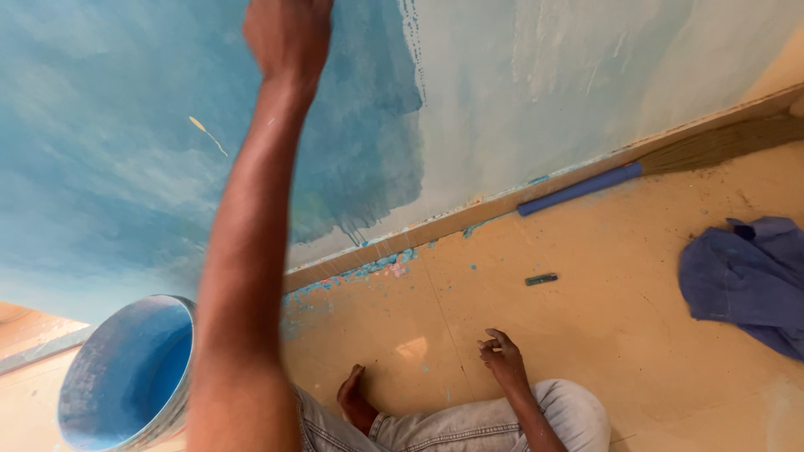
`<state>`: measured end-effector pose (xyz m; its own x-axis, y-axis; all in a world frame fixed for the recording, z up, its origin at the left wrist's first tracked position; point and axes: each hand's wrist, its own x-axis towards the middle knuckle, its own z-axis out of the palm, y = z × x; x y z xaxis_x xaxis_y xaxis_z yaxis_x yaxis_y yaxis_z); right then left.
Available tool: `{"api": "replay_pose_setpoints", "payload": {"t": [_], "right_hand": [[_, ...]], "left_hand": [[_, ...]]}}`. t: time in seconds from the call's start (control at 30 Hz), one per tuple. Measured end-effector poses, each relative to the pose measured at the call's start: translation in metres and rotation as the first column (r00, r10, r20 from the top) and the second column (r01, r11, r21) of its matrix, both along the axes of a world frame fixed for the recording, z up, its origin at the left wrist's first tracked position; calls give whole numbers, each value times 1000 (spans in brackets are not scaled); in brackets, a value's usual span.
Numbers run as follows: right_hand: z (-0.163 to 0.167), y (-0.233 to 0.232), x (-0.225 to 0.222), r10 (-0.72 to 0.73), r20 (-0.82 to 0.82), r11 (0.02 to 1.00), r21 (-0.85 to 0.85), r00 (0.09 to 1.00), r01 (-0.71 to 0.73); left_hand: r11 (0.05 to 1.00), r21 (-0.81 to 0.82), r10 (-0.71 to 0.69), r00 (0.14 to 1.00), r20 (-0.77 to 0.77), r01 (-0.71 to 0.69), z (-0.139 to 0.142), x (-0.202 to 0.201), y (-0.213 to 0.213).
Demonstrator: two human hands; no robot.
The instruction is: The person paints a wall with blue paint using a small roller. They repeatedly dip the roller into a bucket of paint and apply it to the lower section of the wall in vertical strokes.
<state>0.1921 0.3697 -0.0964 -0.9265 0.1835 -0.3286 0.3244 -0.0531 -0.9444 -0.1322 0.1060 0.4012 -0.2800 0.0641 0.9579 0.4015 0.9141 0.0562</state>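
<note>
My left hand [289, 33] is raised against the wall [519, 92] at the top edge of the view, with its back towards me. The fingers are curled and hidden, so whatever they hold is out of sight. Around it the wall is covered in wet blue paint [109, 142], which ends in drips to the right. My right hand [502, 358] rests on my bent knee in light jeans [569, 410], fingers loosely curled and apart. My bare foot [356, 400] lies on the floor beside the knee.
A round bucket [126, 372], blue inside, stands at the lower left. A broom with a blue handle [578, 188] lies along the skirting. A blue cloth [745, 280] is crumpled at the right. A small dark object [541, 279] and blue paint spatter [368, 269] lie on the tan floor.
</note>
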Motion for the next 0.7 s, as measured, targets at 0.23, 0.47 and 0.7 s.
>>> {"api": "replay_pose_setpoints", "payload": {"t": [0.23,0.47,0.7], "right_hand": [[3,1,3,36,-39,997,-71,999,-38],[1,1,4,47,-74,997,-51,996,-51],[0,-2,4,-15,6,1000,-9,1000,15]], "left_hand": [[959,-224,257,874,414,-175,-76,112,-116],[935,-337,207,942,263,-112,-30,77,-87],[979,-204,45,986,159,-12,-13,22,-18]]}}
